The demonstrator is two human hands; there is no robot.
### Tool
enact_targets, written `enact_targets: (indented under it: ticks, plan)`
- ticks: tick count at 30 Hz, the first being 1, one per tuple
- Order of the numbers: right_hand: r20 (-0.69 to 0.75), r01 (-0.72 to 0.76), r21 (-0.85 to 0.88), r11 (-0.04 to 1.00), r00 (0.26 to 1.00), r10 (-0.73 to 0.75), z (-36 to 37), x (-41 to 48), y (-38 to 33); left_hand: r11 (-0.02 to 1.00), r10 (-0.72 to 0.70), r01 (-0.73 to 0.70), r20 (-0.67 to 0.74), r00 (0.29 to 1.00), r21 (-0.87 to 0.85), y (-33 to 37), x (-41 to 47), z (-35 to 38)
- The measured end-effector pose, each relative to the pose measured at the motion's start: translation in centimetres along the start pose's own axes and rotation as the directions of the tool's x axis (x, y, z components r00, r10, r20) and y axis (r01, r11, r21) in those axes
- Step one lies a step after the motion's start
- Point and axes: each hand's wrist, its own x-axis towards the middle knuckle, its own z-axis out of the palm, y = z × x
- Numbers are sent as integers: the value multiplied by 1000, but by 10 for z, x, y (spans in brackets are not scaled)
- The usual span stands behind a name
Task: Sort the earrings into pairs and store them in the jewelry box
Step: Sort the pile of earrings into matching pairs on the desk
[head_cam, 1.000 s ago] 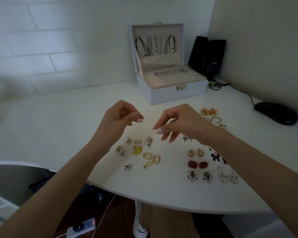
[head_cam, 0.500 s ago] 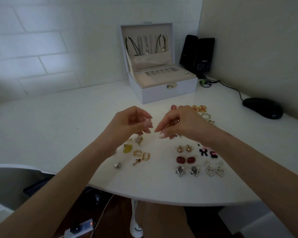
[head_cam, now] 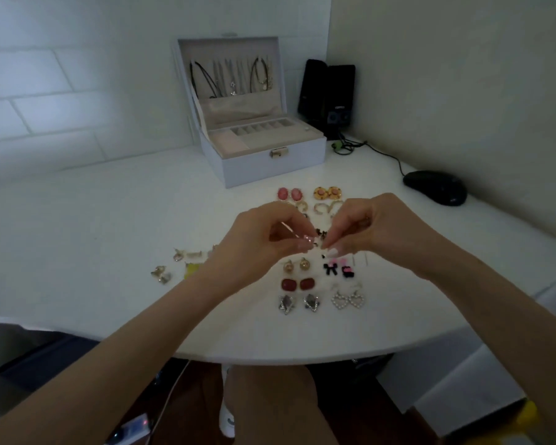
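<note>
Head view: my left hand (head_cam: 267, 234) and right hand (head_cam: 377, 226) pinch a tiny piece (head_cam: 308, 243); a slip could scatter the pairs (head_cam: 297, 284) beneath.

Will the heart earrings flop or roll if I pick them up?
Probably neither. The heart earrings look like flat open outlines, so they should lie still rather than roll. Being thin and hollow, each is likely very light. The beaded rim may help grip.

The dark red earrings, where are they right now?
In the head view, the dark red earrings lie side by side just right of centre, between the gold ball studs behind them and the silver star earrings nearer the person.
</note>
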Motion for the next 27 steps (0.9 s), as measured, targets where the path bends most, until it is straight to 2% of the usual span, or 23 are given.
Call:
enact_targets:
  ticks: [3, 9, 15, 18, 22, 27]
  plan:
    - [-49, 0, -18, 1000, 999, -1, -15, -17, 9, 1000, -17, 17, 22, 1000, -8, 8, 2, 18]
    - [-88, -117, -64, 991, 990, 111, -30, -43, 25, 994, 29, -41, 111, 993, 102, 21, 8, 50]
    - [-117, -178, -102, 979, 979, 166, -32, -56, 35, 969, 40, -123, 352, 935, 215, 27, 15, 68]
    - [-108, -210, -154, 966, 975, 194, -32, -56, 40, 941, 29, -163, 409, 912, 296, 30, 20, 76]
    - [-135, -217, -166, 962, 971, 196, -28, -53, 48, 895, 39, -221, 425, 904, 387, 33, 27, 82]
    - [-187, -216, -149, 965, 964, 187, -26, -47, 56, 838, 58, -246, 367, 928, 488, 30, 31, 87]
